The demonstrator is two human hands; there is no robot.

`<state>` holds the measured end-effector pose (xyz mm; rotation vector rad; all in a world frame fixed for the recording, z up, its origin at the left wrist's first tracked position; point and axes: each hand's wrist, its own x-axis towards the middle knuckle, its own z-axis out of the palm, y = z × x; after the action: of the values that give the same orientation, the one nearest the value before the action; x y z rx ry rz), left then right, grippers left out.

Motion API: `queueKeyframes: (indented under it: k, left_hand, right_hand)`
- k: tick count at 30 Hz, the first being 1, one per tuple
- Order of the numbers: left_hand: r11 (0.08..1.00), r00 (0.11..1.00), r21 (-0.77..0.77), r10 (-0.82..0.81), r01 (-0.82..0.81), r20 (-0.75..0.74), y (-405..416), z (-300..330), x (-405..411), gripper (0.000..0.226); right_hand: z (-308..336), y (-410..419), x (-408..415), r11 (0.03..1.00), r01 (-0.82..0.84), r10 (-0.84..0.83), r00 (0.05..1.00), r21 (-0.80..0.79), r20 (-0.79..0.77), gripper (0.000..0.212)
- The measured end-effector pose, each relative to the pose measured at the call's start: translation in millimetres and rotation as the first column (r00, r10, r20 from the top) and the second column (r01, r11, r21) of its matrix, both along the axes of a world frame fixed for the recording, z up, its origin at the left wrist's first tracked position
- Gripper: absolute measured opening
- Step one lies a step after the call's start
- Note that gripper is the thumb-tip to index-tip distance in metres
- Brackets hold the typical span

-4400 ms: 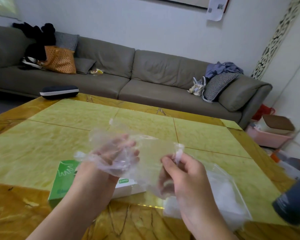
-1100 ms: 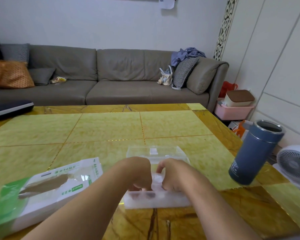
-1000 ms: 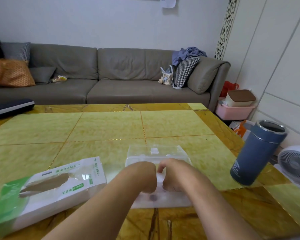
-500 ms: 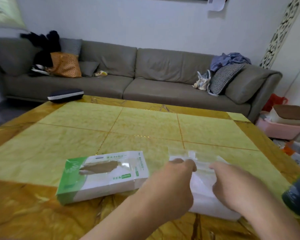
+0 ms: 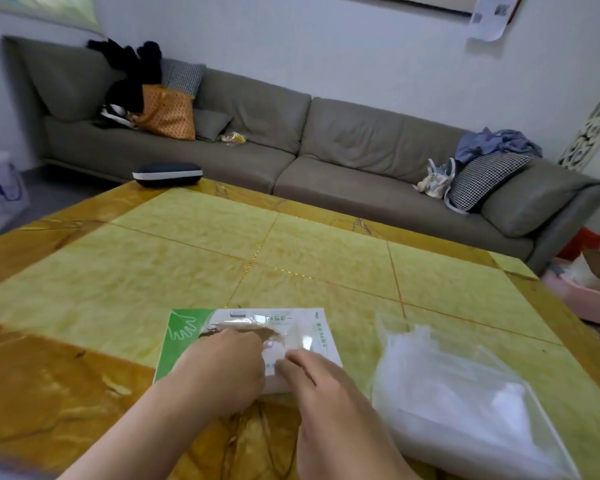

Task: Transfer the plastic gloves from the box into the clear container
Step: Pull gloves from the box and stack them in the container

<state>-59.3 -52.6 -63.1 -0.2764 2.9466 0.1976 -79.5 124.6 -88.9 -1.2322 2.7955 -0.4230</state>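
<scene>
A green and white glove box (image 5: 180, 328) lies flat on the table, its torn slot facing up. My left hand (image 5: 222, 370) is over the box with its fingertips at the slot; they are hidden, so I cannot see whether they pinch a glove. My right hand (image 5: 314, 382) rests on the box's near right part, fingers spread and holding nothing. To the right of the box stands the clear container (image 5: 499, 363), with crumpled plastic gloves (image 5: 440, 403) inside it. Neither hand touches the container.
The yellow marble table (image 5: 153, 265) stretches away ahead. A dark glasses case (image 5: 167, 174) sits at its far left edge. A grey sofa (image 5: 326, 161) with bags and cushions runs behind. A pink bin (image 5: 575, 292) stands on the floor at the right.
Both hands have left the clear container and moved left onto the glove box. My view has swung left, so the blue flask is out of sight.
</scene>
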Motion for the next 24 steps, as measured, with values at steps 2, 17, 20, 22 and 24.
queueKeyframes:
  k: [2,17,20,22,24]
  left_hand:
    - [0.996,0.995,0.049,0.081,-0.079,-0.049,0.5,1.3,-2.7,0.021]
    - [0.959,0.984,0.249,0.158,-0.134,-0.078,-0.1,-4.4,-12.0,0.036]
    - [0.941,0.970,0.295,0.210,-0.167,-0.120,-0.3,-4.6,-11.0,0.040]
    - [0.911,0.930,0.361,0.292,-0.200,-0.223,-4.4,-3.2,-9.0,0.036]
    - [0.909,0.882,0.381,0.314,-0.171,-0.352,-8.6,4.8,-4.3,0.024]
  right_hand:
    - [-2.9,0.9,-2.9,1.000,-0.006,0.006,1.000,-0.025,0.001,0.074]
    - [-10.3,3.0,-0.4,0.998,0.038,-0.040,0.998,-0.045,-0.049,0.072]
    - [-5.5,3.1,-1.0,0.999,0.020,-0.022,0.999,-0.042,-0.040,0.077]
    - [-2.1,2.9,-2.3,0.999,0.003,-0.004,1.000,-0.036,-0.014,0.079]
    - [0.2,2.2,-3.2,0.999,-0.015,0.015,1.000,-0.038,-0.002,0.080]
